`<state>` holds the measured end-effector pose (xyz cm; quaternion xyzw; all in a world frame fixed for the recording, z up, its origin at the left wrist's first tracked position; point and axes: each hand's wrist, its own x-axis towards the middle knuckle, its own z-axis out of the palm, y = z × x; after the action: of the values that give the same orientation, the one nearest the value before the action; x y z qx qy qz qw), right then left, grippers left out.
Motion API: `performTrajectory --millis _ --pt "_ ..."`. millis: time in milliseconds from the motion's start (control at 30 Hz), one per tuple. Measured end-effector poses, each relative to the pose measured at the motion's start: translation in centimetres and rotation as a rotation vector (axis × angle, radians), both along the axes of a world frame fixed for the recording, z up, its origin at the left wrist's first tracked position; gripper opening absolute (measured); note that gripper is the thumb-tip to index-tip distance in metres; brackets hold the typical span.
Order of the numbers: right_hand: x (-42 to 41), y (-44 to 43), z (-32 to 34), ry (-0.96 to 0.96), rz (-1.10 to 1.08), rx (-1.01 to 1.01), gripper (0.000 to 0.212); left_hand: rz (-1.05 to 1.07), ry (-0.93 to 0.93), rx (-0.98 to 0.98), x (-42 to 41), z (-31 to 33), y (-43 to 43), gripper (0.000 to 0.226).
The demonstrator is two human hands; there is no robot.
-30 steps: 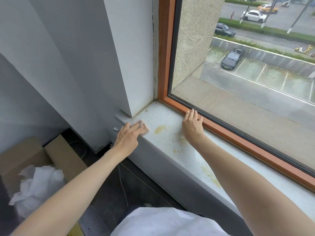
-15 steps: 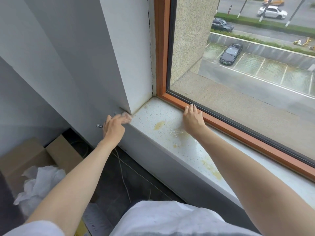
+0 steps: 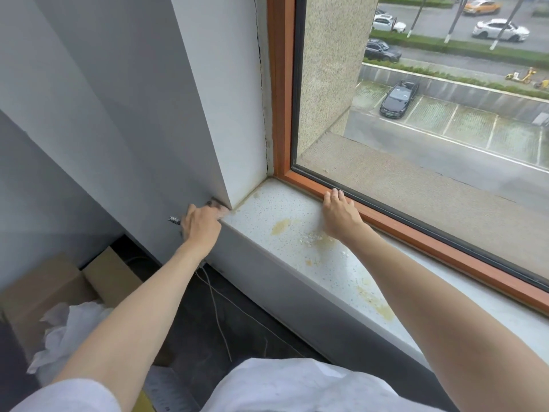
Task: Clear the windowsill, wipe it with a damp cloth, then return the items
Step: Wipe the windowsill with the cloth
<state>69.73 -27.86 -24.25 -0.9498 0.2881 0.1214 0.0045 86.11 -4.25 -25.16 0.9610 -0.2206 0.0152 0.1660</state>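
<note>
The speckled white windowsill (image 3: 267, 212) runs below the window, marked with yellowish stains (image 3: 280, 226) and crumbly residue near the middle. My left hand (image 3: 202, 226) presses a small damp cloth (image 3: 218, 208) against the sill's left front corner, where it meets the white wall return; most of the cloth is hidden under the hand. My right hand (image 3: 338, 215) lies flat on the sill, fingertips touching the orange-brown window frame (image 3: 416, 236). No items stand on the visible sill.
A cardboard box (image 3: 59, 292) with crumpled white plastic (image 3: 68, 331) sits on the dark floor at lower left. Thin white cables (image 3: 219, 316) trail below the sill. A small patterned object (image 3: 174, 220) sticks out from the wall beside my left hand.
My left hand slid the cloth leftward along the sill to its left front corner. My right hand stayed flat in the same spot by the frame.
</note>
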Motion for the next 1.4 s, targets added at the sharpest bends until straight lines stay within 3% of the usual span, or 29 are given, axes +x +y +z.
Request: performTrajectory --millis 133,300,467,667,833,1033,1167,1233,1333,1400 --pt "0.3 -0.1 0.1 -0.012 -0.004 -0.009 0.066 -0.294 -0.175 -0.026 -2.4 -1.3 1.0 0.044" --pt "0.5 0.0 0.2 -0.015 0.005 -0.003 0.066 -0.102 -0.095 -0.059 -2.6 -2.2 -0.2 0.052" --pt "0.3 -1.2 0.9 -0.035 0.045 0.068 0.071 -0.615 -0.227 0.061 -5.7 -2.8 -2.1 0.043" --pt "0.4 -2.1 1.1 -0.071 0.070 0.145 0.075 -0.390 -0.127 0.108 -2.9 -2.0 -4.5 0.044" --pt "0.7 -2.9 1.0 -0.082 0.074 0.213 0.079 -0.852 -0.210 0.145 -3.0 -2.8 -3.7 0.051" --pt "1.0 -3.4 0.5 -0.086 0.056 0.266 0.079 -0.500 -0.054 0.033 -1.9 -3.2 -5.9 0.049" --pt "1.0 -3.6 0.5 -0.098 0.052 0.286 0.080 -0.866 -0.188 0.063 -3.4 -3.9 -4.2 0.050" --pt "1.4 -3.4 0.5 -0.102 0.054 0.302 0.081 -0.901 -0.231 0.089 -0.9 -4.0 -3.3 0.051" --pt "1.8 -3.1 0.6 -0.095 0.060 0.292 0.081 -0.552 -0.152 0.105 1.3 -4.1 -4.6 0.049" --pt "1.8 -3.0 0.6 -0.085 0.067 0.285 0.081 -0.435 -0.125 0.064 0.1 -4.4 -6.0 0.048"
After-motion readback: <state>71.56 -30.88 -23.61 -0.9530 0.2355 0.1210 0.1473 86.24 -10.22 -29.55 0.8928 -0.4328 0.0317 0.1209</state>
